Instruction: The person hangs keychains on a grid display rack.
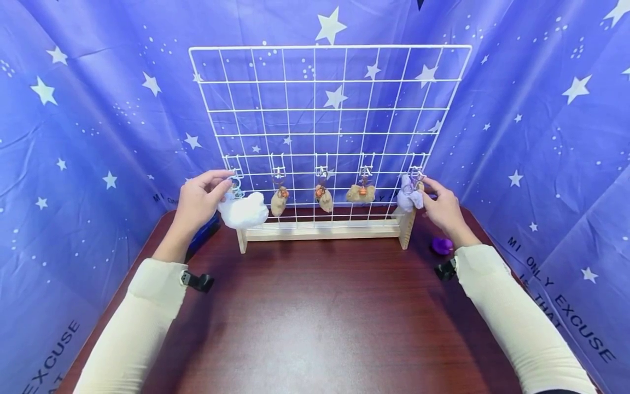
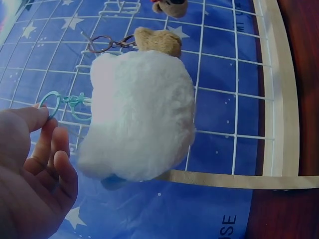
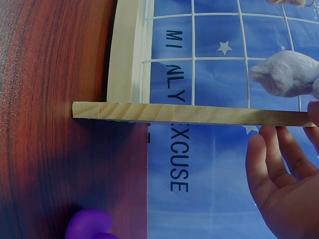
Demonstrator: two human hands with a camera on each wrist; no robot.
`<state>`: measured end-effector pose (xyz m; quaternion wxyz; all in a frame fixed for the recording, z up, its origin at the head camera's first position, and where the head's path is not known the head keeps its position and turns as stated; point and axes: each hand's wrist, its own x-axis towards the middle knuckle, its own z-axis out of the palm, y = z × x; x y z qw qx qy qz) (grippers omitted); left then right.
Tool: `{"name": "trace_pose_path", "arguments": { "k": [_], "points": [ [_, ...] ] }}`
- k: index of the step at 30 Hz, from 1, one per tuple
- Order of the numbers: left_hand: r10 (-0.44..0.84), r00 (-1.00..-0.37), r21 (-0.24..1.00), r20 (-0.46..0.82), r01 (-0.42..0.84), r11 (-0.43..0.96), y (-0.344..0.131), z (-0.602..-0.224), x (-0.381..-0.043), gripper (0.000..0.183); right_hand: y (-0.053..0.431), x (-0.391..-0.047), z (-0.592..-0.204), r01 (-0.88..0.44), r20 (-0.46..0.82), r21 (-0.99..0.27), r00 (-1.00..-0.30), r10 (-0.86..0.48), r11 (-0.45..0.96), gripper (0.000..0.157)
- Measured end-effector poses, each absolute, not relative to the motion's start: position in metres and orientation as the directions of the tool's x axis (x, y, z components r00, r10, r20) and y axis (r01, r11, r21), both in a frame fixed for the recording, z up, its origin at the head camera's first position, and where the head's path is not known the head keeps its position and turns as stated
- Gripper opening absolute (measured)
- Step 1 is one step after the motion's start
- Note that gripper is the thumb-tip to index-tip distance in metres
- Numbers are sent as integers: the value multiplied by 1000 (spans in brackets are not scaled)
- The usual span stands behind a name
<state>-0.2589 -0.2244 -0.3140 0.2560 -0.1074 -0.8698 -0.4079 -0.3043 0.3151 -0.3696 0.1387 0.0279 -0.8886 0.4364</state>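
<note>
At the left end of the white wire grid (image 1: 331, 47), my left hand (image 1: 199, 194) pinches the teal ring (image 2: 52, 105) of a fluffy white plush keychain (image 1: 244, 211) between thumb and index finger. The plush hangs in front of the grid's lower corner. At the opposite end my right hand (image 1: 441, 207) has thumb and index finger at the edge of a small grey plush keychain (image 1: 407, 198), just under a hook (image 1: 417, 171). Its other fingers (image 3: 259, 159) curl beside the wooden upright (image 3: 164, 112); the grey plush's ring is mostly hidden.
Three brown plush keychains, left (image 1: 279, 202), middle (image 1: 325, 198) and right (image 1: 361, 193), hang from hooks between my hands. A wooden base (image 1: 322, 230) supports the grid on the dark red table (image 1: 315, 306). A purple object (image 1: 442, 245) lies near my right wrist, a blue one (image 1: 202, 239) behind my left.
</note>
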Motion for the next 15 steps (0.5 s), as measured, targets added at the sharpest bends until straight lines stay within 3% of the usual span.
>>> {"name": "trace_pose_path", "arguments": {
  "k": [15],
  "points": [
    [-55, -870, 698, 490, 354, 622, -222, -313, -265, 26, 315, -305, -370, -166, 262, -779, -962, 74, 605, 53]
  ]
}}
